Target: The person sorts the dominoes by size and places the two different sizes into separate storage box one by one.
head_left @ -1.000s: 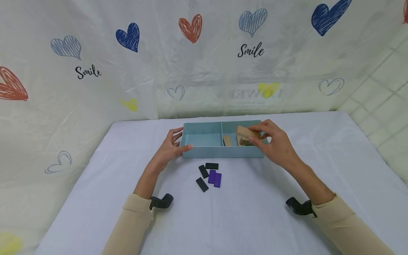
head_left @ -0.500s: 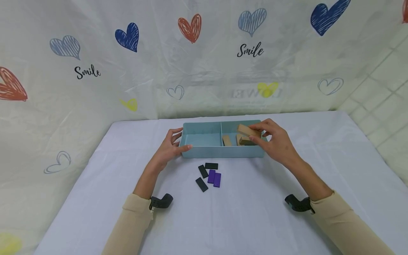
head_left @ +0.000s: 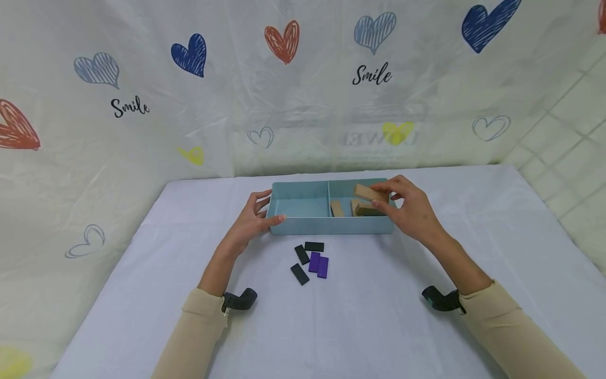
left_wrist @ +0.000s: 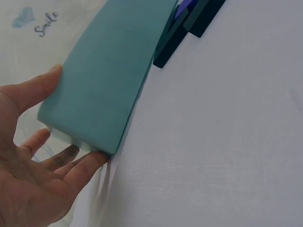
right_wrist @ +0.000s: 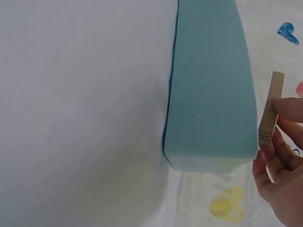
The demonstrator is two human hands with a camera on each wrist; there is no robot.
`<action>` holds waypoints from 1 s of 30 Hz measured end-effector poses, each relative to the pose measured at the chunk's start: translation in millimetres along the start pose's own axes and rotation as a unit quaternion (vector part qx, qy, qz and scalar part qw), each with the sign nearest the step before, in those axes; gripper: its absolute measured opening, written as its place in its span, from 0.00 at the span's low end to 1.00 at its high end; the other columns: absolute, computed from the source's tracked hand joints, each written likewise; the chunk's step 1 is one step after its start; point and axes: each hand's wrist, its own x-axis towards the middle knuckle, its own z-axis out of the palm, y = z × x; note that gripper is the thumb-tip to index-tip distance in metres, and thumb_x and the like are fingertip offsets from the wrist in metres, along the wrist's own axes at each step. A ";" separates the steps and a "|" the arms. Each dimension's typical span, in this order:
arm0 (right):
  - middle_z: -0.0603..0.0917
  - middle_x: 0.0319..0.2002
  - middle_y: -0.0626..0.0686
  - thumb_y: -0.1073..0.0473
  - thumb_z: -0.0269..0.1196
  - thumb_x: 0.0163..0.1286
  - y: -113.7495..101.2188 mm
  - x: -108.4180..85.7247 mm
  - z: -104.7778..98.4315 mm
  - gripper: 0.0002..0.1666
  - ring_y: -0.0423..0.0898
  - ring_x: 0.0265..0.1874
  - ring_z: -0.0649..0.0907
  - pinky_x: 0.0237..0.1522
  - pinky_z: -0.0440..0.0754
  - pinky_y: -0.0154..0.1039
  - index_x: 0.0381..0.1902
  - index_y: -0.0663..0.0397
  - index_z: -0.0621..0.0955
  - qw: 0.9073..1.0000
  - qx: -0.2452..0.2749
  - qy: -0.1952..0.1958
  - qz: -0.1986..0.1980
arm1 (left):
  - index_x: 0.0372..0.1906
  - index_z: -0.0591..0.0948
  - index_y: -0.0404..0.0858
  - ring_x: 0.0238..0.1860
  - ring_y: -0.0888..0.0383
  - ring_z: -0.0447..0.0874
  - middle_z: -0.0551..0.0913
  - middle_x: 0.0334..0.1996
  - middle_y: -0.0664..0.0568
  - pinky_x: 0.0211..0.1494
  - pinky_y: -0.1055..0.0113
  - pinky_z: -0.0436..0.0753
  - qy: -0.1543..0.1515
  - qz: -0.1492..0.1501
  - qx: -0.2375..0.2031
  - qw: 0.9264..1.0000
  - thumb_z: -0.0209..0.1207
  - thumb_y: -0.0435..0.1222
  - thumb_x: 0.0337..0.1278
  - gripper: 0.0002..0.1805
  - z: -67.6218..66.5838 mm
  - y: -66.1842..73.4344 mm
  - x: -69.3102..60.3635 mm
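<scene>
A blue-green two-compartment box (head_left: pixel 331 226) stands toward the back of the table. My left hand (head_left: pixel 247 223) holds its left end, the thumb on the front wall and the fingers at the end wall, as the left wrist view also shows. In the right compartment lie several wooden blocks (head_left: pixel 336 209), partly hidden by the front wall. My right hand (head_left: pixel 414 210) pinches another wooden block (head_left: pixel 365 192) between thumb and fingers, just above that compartment. Small marks show on the held block's end (right_wrist: pixel 265 138) in the right wrist view. The left compartment (head_left: pixel 300 200) shows only its bare floor.
In front of the box lie several black blocks (head_left: pixel 299 274) and two purple blocks (head_left: pixel 323 267), loosely grouped. A white cloth (head_left: pixel 350 326) covers the table. Behind it hangs a pale sheet (head_left: pixel 322 95) printed with hearts.
The right hand and its wooden block have shifted very slightly to the right and up. The left hand, the box and the loose blocks stay as they were.
</scene>
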 end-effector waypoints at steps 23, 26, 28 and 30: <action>0.83 0.54 0.61 0.67 0.69 0.70 8.1 11.4 2.5 0.20 0.60 0.58 0.80 0.63 0.78 0.63 0.58 0.60 0.83 0.999 0.019 -0.019 0.024 | 0.81 0.56 0.53 0.85 0.41 0.54 0.52 0.85 0.49 0.78 0.40 0.68 -0.002 -0.001 -0.004 1.000 0.74 0.43 0.59 0.51 -1.2 -2.8 -1.0; 0.82 0.54 0.60 0.68 0.69 0.70 7.9 9.8 2.2 0.17 0.60 0.59 0.80 0.63 0.78 0.63 0.56 0.60 0.84 0.999 0.022 -0.017 0.023 | 0.81 0.56 0.53 0.84 0.41 0.54 0.52 0.85 0.48 0.78 0.40 0.68 -0.004 0.001 -0.003 1.000 0.74 0.44 0.59 0.51 -1.2 -2.4 -0.8; 0.82 0.54 0.60 0.68 0.69 0.70 7.8 8.6 2.3 0.17 0.60 0.59 0.80 0.63 0.79 0.62 0.55 0.60 0.84 0.999 0.025 -0.016 0.020 | 0.81 0.56 0.53 0.85 0.41 0.54 0.52 0.85 0.48 0.79 0.40 0.68 -0.005 0.001 -0.001 1.000 0.73 0.44 0.59 0.51 -1.1 -1.5 -1.1; 0.83 0.54 0.60 0.68 0.69 0.69 7.0 7.6 2.3 0.16 0.59 0.59 0.80 0.62 0.79 0.62 0.55 0.60 0.85 0.999 0.026 -0.014 0.018 | 0.81 0.56 0.53 0.85 0.41 0.53 0.52 0.85 0.48 0.79 0.40 0.68 -0.005 0.000 0.001 1.000 0.73 0.44 0.59 0.51 -0.9 -1.2 -1.2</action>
